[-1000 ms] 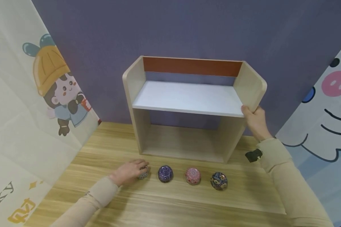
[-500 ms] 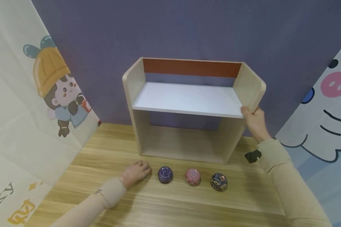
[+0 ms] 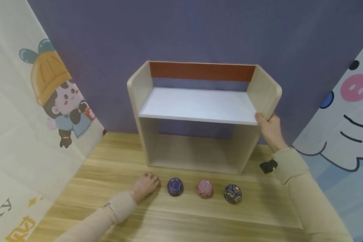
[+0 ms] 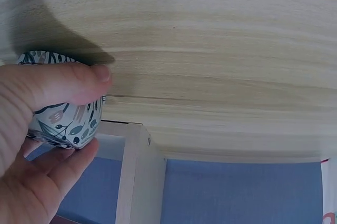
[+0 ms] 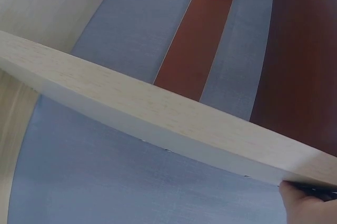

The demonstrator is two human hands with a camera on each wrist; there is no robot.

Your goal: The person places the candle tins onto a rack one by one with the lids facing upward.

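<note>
My left hand (image 3: 145, 185) is low over the table, in front of the shelf's left side. In the left wrist view its thumb and fingers grip a small round tin (image 4: 68, 121) with a white, leafy pattern; in the head view the hand covers this tin. To its right sit three more tins in a row: purple (image 3: 175, 187), pink (image 3: 204, 189) and dark blue with yellow (image 3: 232, 194). My right hand (image 3: 270, 131) holds the right side panel of a two-level wooden shelf (image 3: 199, 106), thumb on the front edge by the white board.
The shelf stands on the wood-grain table (image 3: 109, 161), against a blue-grey backdrop (image 3: 199, 30). Cartoon-printed curtains flank the table, one at left (image 3: 12, 101) and one at right (image 3: 335, 134). A small black object (image 3: 268, 166) is by the right cuff.
My left hand has moved slightly right and closed round the leafy tin, which showed between its fingers one second ago. The right hand stays on the shelf panel.
</note>
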